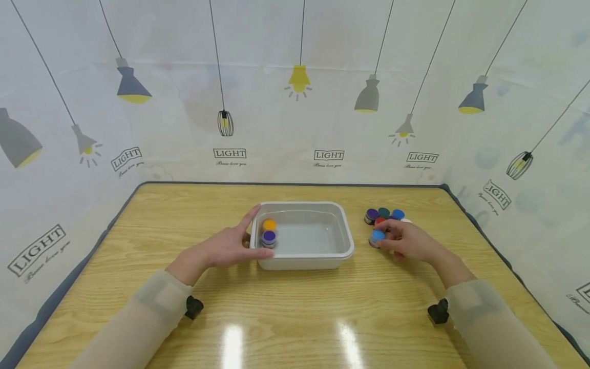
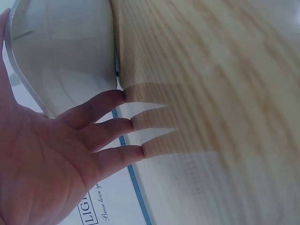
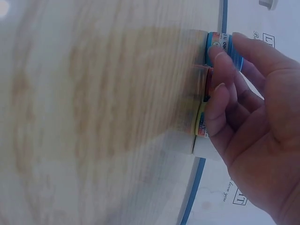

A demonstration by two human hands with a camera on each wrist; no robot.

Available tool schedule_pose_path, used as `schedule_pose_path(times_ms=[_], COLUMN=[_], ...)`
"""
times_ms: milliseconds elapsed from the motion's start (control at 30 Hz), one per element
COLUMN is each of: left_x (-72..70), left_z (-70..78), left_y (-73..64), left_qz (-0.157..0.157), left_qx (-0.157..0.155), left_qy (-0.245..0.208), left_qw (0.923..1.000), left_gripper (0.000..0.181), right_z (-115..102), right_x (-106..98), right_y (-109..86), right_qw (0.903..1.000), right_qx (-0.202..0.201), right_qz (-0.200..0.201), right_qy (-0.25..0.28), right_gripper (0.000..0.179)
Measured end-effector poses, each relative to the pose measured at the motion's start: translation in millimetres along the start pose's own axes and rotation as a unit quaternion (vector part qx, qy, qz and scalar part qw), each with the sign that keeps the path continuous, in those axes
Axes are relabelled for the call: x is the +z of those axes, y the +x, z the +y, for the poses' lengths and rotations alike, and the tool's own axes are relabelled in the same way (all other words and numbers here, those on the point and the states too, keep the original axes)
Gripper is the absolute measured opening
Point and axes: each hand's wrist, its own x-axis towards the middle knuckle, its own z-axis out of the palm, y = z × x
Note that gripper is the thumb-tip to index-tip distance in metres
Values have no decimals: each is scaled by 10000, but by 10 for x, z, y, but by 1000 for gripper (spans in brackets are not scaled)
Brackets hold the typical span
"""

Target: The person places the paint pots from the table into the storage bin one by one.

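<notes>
A white plastic basin (image 1: 301, 262) stands on the table, with an orange-lidded jar (image 1: 269, 225) and a purple-lidded jar (image 1: 269, 239) inside at its left end. My left hand (image 1: 228, 247) spans that end, thumb on the front rim and index finger along the back corner. The left wrist view shows its other fingers, loosely extended, with their tips at the tabletop. To the right of the basin, my right hand (image 1: 412, 241) pinches a small light-blue-lidded paint jar (image 1: 377, 237) between thumb and fingers. In the right wrist view this labelled jar (image 3: 225, 47) is at the row's end.
Behind the right hand several similar jars cluster, among them a purple one (image 1: 371, 216), a dark green one (image 1: 384, 212), a blue one (image 1: 398, 214) and a partly hidden red one (image 1: 380, 222). The wooden table (image 1: 295, 307) meets printed curtains (image 1: 276, 123) at the back and sides.
</notes>
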Motion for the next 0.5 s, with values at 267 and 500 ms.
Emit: schedule_pose_path(times_ms=[267,500], left_x=[-1,6], left_z=[-1,-11], left_y=[1,5], left_qz=[-24,8], left_qx=[30,24], left_qy=[-22,41], left_qw=[10000,10000], left_gripper=[129,129], right_z=[24,-82], right_x=[4,-63], right_y=[-18,-122], right_qw=[9992,9961], right_qx=[-317,-854], right_qz=[-46,201], right_qy=[-235,-61], right_gripper=[41,38])
